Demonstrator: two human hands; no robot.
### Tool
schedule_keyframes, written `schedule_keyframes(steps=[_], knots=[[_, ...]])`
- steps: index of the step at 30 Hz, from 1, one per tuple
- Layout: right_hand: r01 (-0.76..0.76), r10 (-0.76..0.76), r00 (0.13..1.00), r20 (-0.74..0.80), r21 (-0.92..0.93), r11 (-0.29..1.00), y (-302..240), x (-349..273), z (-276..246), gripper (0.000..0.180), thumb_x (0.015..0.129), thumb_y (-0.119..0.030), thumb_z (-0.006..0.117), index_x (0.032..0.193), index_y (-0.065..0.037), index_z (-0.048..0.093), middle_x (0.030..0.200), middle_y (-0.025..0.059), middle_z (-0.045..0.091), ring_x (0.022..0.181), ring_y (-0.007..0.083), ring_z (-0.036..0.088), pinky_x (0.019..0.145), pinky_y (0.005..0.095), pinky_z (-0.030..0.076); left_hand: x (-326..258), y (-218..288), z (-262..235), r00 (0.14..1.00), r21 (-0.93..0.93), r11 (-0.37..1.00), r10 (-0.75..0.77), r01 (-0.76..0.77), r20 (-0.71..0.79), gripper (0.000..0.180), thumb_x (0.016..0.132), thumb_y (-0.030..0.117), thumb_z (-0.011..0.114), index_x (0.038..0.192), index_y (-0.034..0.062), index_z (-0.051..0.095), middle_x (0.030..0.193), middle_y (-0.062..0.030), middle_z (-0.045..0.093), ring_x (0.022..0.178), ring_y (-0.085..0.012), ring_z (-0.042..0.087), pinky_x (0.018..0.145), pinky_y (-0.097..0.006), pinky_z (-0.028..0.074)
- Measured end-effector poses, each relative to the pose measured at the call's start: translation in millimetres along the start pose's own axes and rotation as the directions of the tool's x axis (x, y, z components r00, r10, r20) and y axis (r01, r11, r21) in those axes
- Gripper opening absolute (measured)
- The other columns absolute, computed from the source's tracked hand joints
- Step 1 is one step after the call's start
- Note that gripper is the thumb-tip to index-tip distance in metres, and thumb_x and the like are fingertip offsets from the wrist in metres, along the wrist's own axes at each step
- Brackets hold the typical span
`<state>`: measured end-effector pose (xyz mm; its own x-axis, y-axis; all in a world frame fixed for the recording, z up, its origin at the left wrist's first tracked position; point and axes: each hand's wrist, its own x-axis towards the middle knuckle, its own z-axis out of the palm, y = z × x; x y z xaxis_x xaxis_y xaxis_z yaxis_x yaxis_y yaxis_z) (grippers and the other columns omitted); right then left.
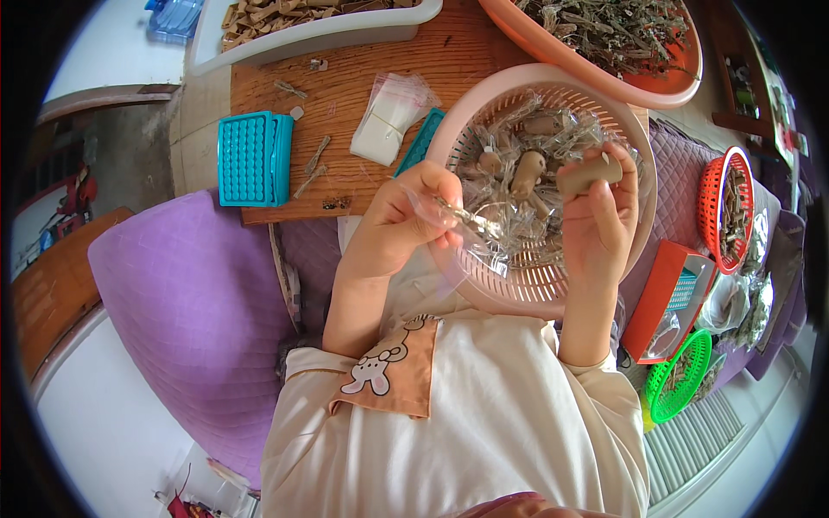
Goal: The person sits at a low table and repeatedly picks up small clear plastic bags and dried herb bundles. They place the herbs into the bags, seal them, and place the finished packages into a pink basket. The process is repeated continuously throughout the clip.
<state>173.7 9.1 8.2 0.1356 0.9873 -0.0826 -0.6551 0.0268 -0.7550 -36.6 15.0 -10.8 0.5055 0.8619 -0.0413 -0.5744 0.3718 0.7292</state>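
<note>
Over the near left rim of a pink slotted basket point(649, 164), my left hand point(406, 207) pinches a small clear plastic bag point(462, 220); what looks like dried plant sprigs shows in or against it. On the other side, my right hand point(600, 207) grips a short tan cylinder point(589, 175) between thumb and fingers, tilted above the basket. Beneath both hands the basket holds several clear packets point(496, 134), some with a similar tan cylinder point(528, 173) showing. I cannot tell the cylinder's material.
A wooden table point(345, 82) carries banded empty clear bags point(386, 121), teal dimpled trays point(253, 160) and loose twigs. Behind stand a white tub point(345, 36) of brown pieces and an orange basin point(682, 82) of dried plants. Red point(712, 207) and green point(704, 345) baskets stand right.
</note>
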Motion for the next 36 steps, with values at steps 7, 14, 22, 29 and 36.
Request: schedule_keyframes(steps=[7, 14, 22, 29, 36], knots=[[-0.253, 0.234, 0.943, 0.239, 0.053, 0.966, -5, 0, -6, 0.04, 0.075, -0.007, 0.066, 0.109, -0.002, 0.045, 0.102, 0.0092, 0.052, 0.09, 0.0183, 0.057, 0.079, 0.0292, 0.046, 7, 5, 12, 0.983, 0.226, 0.959, -0.156, 0.174, -0.095, 0.015, 0.085, 0.018, 0.056, 0.088, 0.0043, 0.051, 0.081, 0.0002, 0.051, 0.067, -0.0053, 0.052, 0.059, -0.018, 0.041], [-0.103, 0.149, 0.987, 0.055, -0.491, 0.865, -8, -2, -3, 0.036, 0.072, -0.005, 0.068, 0.102, 0.0, 0.048, 0.098, 0.0085, 0.054, 0.09, 0.0166, 0.057, 0.075, 0.0267, 0.046, 4, 8, 5, 0.974, 0.183, 0.958, -0.228, 0.222, 0.011, 0.013, 0.086, 0.017, 0.056, 0.087, 0.0048, 0.05, 0.077, 0.0009, 0.052, 0.065, -0.0051, 0.052, 0.057, -0.018, 0.04], [-0.151, 0.197, 0.977, 0.077, -0.398, 0.905, -16, -1, -8, 0.039, 0.071, -0.009, 0.07, 0.102, -0.002, 0.048, 0.094, 0.0092, 0.058, 0.089, 0.0142, 0.057, 0.076, 0.0252, 0.046, -5, 18, -1, 0.973, 0.075, 0.974, -0.219, 0.214, 0.072, 0.012, 0.085, 0.014, 0.057, 0.088, 0.0053, 0.05, 0.075, 0.0012, 0.053, 0.066, -0.0051, 0.052, 0.059, -0.019, 0.041], [-0.302, 0.209, 0.927, 0.311, 0.289, 0.909, -17, 1, -20, 0.036, 0.071, -0.007, 0.066, 0.102, -0.003, 0.048, 0.093, 0.0094, 0.058, 0.085, 0.0145, 0.057, 0.074, 0.0264, 0.046, -7, 13, 2, 0.983, 0.141, 0.973, -0.18, 0.181, -0.019, 0.012, 0.085, 0.015, 0.056, 0.088, 0.0053, 0.049, 0.074, 0.0015, 0.052, 0.068, -0.0047, 0.052, 0.06, -0.019, 0.041], [-0.101, 0.162, 0.978, 0.13, -0.386, 0.917, -16, -1, -16, 0.036, 0.073, -0.013, 0.068, 0.101, -0.002, 0.048, 0.093, 0.0093, 0.058, 0.085, 0.0155, 0.057, 0.075, 0.0279, 0.046, -7, 10, 7, 0.982, 0.244, 0.951, -0.182, 0.191, -0.058, 0.012, 0.086, 0.015, 0.056, 0.088, 0.0053, 0.049, 0.075, 0.0027, 0.05, 0.07, -0.004, 0.051, 0.06, -0.019, 0.041]])
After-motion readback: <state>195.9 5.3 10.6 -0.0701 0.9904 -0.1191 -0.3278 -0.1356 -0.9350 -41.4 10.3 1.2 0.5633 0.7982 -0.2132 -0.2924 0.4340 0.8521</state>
